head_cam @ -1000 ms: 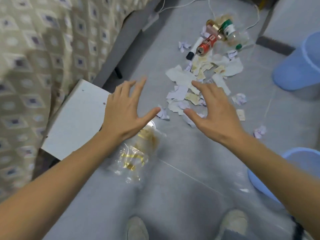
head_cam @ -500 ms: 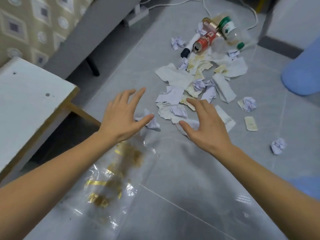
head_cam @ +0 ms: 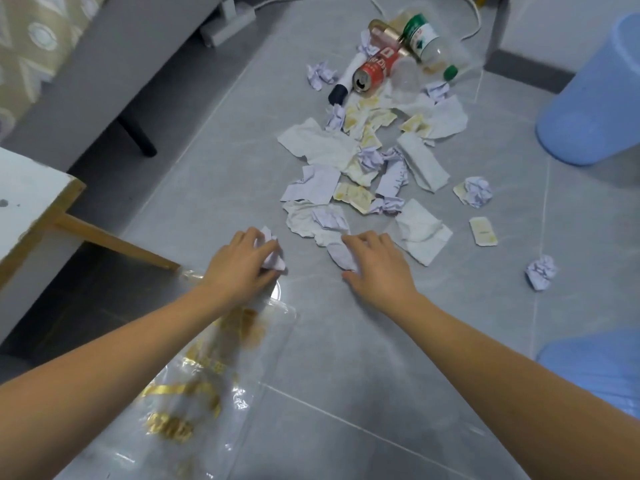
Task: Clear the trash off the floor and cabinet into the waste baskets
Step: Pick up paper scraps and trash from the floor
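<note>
Basically nothing's binned yet, going by the floor. Your left hand (head_cam: 239, 268) has its fingers (head_cam: 258, 239) curled round a paper ball (head_cam: 270, 256) at the near edge of the mess. Your right hand (head_cam: 377, 268) has fingers bent down onto a paper scrap (head_cam: 341, 255); can't tell whether it's actually gripped or only pressed.

Left to do:
- Beyond both sets of fingers: the main paper pile (head_cam: 363, 168), flat stained bits and balls mixed.
- Further out past that: can (head_cam: 374, 69), bottle (head_cam: 431, 46), marker (head_cam: 346, 81), clear cup (head_cam: 405, 79), all touching or just beside each other.
- Right of your right fingers: loose ball (head_cam: 541, 271), a second ball (head_cam: 477, 191), small card (head_cam: 482, 231).
- Under your left forearm: plastic bag (head_cam: 194, 386), flat on the floor.

One basket (head_cam: 595, 98) is far right, well apart from the fingers; a second basket (head_cam: 595, 368) sits near your right forearm, closer. I can't see inside either one.

Cabinet trash: only a white surface (head_cam: 24, 199) corner shows left of your left hand, so can't judge it.
</note>
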The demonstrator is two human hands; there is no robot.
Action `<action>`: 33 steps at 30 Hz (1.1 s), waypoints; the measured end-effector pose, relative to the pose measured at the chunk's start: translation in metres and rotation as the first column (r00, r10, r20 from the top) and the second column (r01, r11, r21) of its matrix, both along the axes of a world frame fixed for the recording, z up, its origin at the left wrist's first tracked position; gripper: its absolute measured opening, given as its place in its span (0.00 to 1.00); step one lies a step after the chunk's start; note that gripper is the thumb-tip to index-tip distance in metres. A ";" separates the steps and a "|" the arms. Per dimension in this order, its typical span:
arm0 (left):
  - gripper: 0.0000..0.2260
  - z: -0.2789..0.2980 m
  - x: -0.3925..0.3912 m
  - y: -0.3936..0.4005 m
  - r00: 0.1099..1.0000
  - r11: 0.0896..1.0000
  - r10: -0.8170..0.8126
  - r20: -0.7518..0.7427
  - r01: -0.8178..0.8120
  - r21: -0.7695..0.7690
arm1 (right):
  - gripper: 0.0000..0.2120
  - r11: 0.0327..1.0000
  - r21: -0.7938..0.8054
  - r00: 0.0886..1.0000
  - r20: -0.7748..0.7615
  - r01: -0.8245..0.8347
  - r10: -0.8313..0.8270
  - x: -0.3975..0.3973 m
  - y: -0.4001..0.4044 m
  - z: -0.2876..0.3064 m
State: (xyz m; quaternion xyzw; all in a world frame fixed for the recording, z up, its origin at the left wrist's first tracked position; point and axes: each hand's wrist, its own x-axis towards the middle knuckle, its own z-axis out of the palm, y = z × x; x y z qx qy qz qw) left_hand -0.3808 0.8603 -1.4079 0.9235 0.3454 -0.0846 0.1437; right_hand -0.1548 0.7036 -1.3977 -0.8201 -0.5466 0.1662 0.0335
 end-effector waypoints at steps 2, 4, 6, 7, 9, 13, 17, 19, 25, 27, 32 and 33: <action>0.18 -0.003 0.000 -0.001 0.999 1.000 0.004 0.032 -0.004 -0.008 | 0.27 1.000 -0.021 0.998 0.062 -0.003 0.004 -0.001 -0.001 -0.005; 0.14 -0.003 0.002 -0.004 0.998 1.000 0.002 0.066 -0.002 -0.004 | 0.23 1.000 -0.018 0.997 0.075 0.010 -0.008 -0.001 -0.004 -0.007; 0.08 0.000 0.005 -0.007 0.994 1.000 -0.001 0.110 0.000 0.008 | 0.21 1.000 -0.002 0.997 0.079 0.020 -0.020 -0.001 -0.009 -0.005; 0.06 0.003 0.007 -0.009 0.990 1.000 0.000 0.144 -0.002 0.008 | 0.21 1.000 0.014 0.997 0.078 0.023 -0.024 0.000 -0.012 -0.003; 0.03 0.013 0.014 -0.014 0.976 1.000 -0.007 0.220 0.005 0.010 | 0.20 0.997 0.077 0.997 0.070 0.028 -0.033 0.004 -0.019 0.006; 0.03 0.050 0.047 -0.026 0.926 0.992 -0.125 0.357 0.114 0.051 | 0.20 0.972 0.216 0.993 0.049 0.094 -0.107 0.023 -0.037 0.043; 0.06 0.102 0.111 -0.046 0.856 0.955 -0.295 0.424 0.273 0.113 | 0.21 0.918 0.332 0.971 0.022 0.216 -0.236 0.051 -0.075 0.099; 0.08 0.132 0.147 -0.064 0.803 0.913 -0.404 0.438 0.381 0.144 | 0.23 0.876 0.387 0.949 -0.001 0.290 -0.314 0.064 -0.101 0.131; 0.10 0.217 0.248 -0.146 0.591 0.743 -0.636 0.496 0.642 0.189 | 0.23 0.697 0.514 0.812 0.001 0.500 -0.584 0.102 -0.214 0.226; 0.10 0.238 0.272 -0.180 0.524 0.697 -0.666 0.531 0.690 0.192 | 0.22 0.629 0.534 0.743 0.004 0.565 -0.670 0.113 -0.261 0.249; 0.09 0.264 0.311 -0.266 0.424 0.600 -0.702 0.573 0.785 0.155 | 0.22 0.507 0.486 0.557 0.048 0.712 -0.829 0.122 -0.356 0.266; 0.09 0.261 0.317 -0.280 0.420 0.586 -0.715 0.559 0.796 0.153 | 0.21 0.472 0.474 0.522 0.031 0.743 -0.852 0.123 -0.365 0.263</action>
